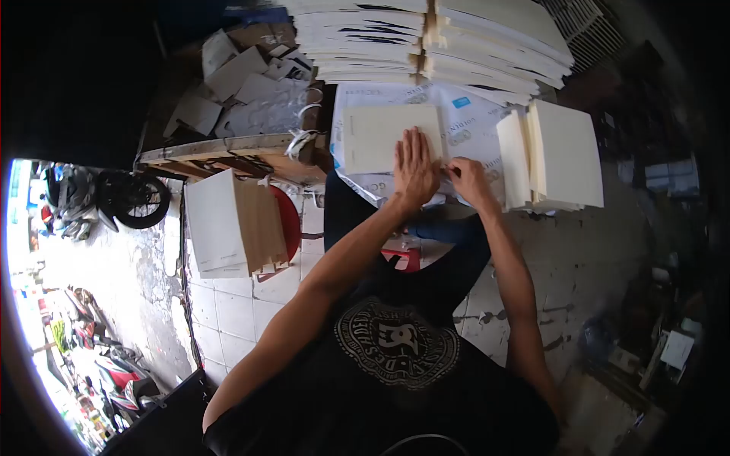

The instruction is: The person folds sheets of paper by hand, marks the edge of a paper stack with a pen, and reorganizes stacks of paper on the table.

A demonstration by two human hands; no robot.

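Observation:
A cream sheet or thin stack of paper (pixel 370 140) lies flat on a table covered with printed white wrapping (pixel 468 121). Pressed flat on its right part is my left hand (pixel 416 169), fingers stretched out and close together. My right hand (pixel 470 182) is just beyond the paper's lower right corner, its fingers curled in a pinch. Whatever lies between those fingertips is too small to make out. To the right of my right hand, a thick block of cream paper (pixel 563 156) stands on the table.
Tall paper piles (pixel 494 45) rise at the table's back. A wooden bin (pixel 228 144) with paper scraps is on the left. Below it, another paper stack (pixel 220 224) rests on a red stool (pixel 287 220). Motorcycles (pixel 125 197) stand outside at the far left.

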